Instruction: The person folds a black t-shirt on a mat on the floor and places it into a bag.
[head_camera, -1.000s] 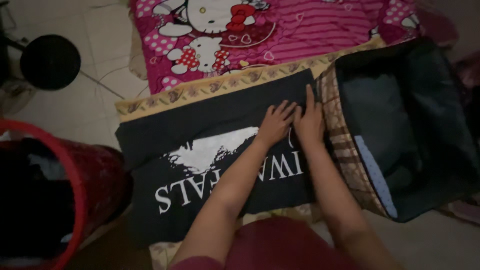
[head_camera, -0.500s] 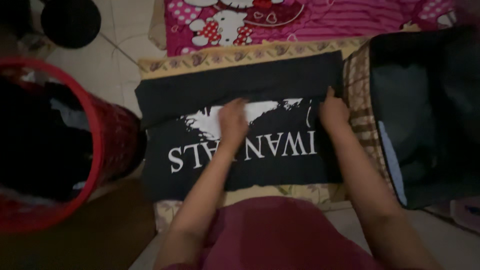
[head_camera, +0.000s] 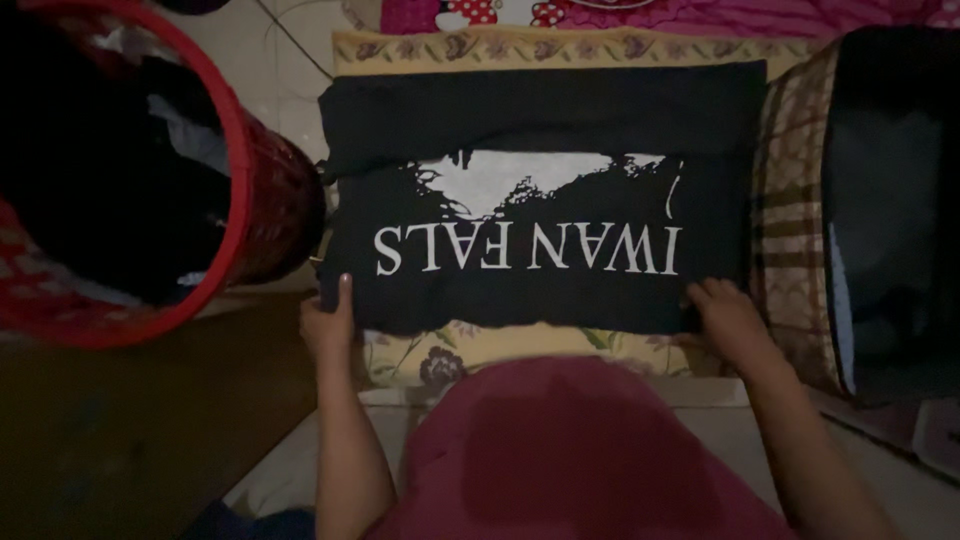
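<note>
Two hands are seen at the near edge of a black shirt (head_camera: 540, 190) in the head view, the only one given. The shirt is spread flat, folded into a broad rectangle, on a flowered yellow cloth (head_camera: 520, 345). The left hand (head_camera: 328, 325) is closed on the near left corner, fingers curled under and thumb on top; the right hand (head_camera: 725, 318) is pinched on the near right corner in the same way. The fabric is judged to be light, soft and limp, likely to sag if lifted by one point, so the two near corners are judged the best hold. A white print, a ragged patch above a row of white letters, is placed across the shirt's middle. A red laundry basket (head_camera: 270, 200) stands just to the left; a dark bag (head_camera: 890, 200) lies to the right, and a pink cartoon-patterned sheet (head_camera: 640, 15) is seen beyond.
</note>
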